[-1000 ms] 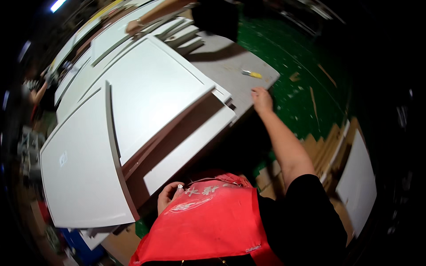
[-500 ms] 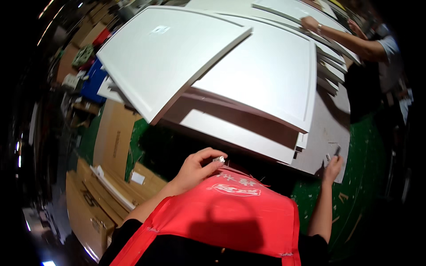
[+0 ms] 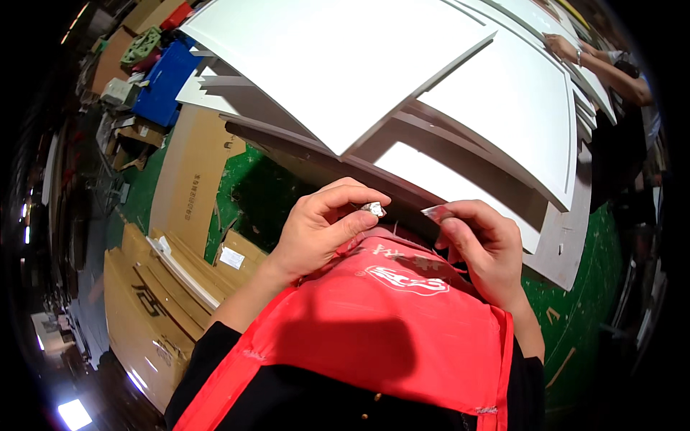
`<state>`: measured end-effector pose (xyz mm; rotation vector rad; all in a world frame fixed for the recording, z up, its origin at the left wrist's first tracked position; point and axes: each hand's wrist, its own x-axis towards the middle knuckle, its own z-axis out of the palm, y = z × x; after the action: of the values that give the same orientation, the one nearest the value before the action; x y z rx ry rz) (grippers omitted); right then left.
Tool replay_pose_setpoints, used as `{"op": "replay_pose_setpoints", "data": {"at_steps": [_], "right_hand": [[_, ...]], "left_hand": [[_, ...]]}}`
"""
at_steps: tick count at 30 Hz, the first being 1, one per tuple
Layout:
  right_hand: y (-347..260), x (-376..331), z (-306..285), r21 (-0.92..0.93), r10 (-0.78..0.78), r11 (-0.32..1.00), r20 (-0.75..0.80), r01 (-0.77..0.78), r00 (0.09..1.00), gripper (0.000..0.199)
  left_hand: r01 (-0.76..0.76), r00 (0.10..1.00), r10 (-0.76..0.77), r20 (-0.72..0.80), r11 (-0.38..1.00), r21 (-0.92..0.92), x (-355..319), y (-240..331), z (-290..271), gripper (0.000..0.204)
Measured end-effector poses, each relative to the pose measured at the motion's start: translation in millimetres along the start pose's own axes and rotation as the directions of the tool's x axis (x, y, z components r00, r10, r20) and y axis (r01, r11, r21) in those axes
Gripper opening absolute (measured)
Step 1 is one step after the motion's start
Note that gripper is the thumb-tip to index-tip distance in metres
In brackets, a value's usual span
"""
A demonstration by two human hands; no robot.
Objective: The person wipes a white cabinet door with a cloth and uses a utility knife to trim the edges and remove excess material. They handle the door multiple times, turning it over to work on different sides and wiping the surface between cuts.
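1. White panels (image 3: 345,65) are lying stacked and overlapping across the upper half of the frame, on a bench; the top one is jutting past the others, throwing shadow onto those beneath.
2. A red apron (image 3: 388,337) is filling the lower centre, worn over a black top, directly under both hands.
3. Flat cardboard (image 3: 144,302) is lying on the green floor (image 3: 237,194) at the left, with a blue crate (image 3: 165,82) in the upper left.
4. The left hand (image 3: 316,233), at centre, is curling its fingers, pinching a small silvery piece (image 3: 373,209) between thumb and forefinger.
5. The right hand (image 3: 481,248), just right of centre, is curling too, gripping a thin silvery strip (image 3: 436,212) at its fingertips. The two bits are being held near each other, apart, close to the chest for a good look.
6. Another person's arm (image 3: 596,65) is reaching onto the panels at the upper right.
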<state>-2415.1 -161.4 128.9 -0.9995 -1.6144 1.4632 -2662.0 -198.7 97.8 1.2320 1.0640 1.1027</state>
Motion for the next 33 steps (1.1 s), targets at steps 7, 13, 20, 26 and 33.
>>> {"op": "replay_pose_setpoints", "data": {"at_steps": [7, 13, 20, 26, 33], "right_hand": [[-13, 43, 69, -0.236, 0.032, 0.971, -0.002, -0.031, 0.999, 0.011], [-18, 59, 97, -0.426, -0.068, 0.903, -0.038, 0.045, 0.997, 0.010], [-23, 67, 102, -0.525, -0.188, 0.837, -0.017, 0.151, 0.982, 0.011], [-36, 66, 89, 0.175, 0.451, 0.866, 0.130, -0.468, 0.883, 0.021], [-36, 47, 82, 0.213, 0.445, 0.875, -0.001, -0.435, 0.896, 0.020]], "left_hand": [[-0.047, 0.985, 0.010, 0.174, 0.976, 0.212, 17, 11, -70, 0.021], [-0.115, 0.954, 0.066, 0.292, 0.981, 0.156, 31, 7, -99, 0.023], [-0.147, 0.932, 0.076, 0.354, 0.973, 0.178, 43, 11, -109, 0.020], [-0.085, 0.911, 0.069, 0.407, 0.996, 0.020, 44, 10, -106, 0.018], [0.304, 0.897, -0.161, 0.411, 0.901, -0.310, 38, 11, -96, 0.024]]}}
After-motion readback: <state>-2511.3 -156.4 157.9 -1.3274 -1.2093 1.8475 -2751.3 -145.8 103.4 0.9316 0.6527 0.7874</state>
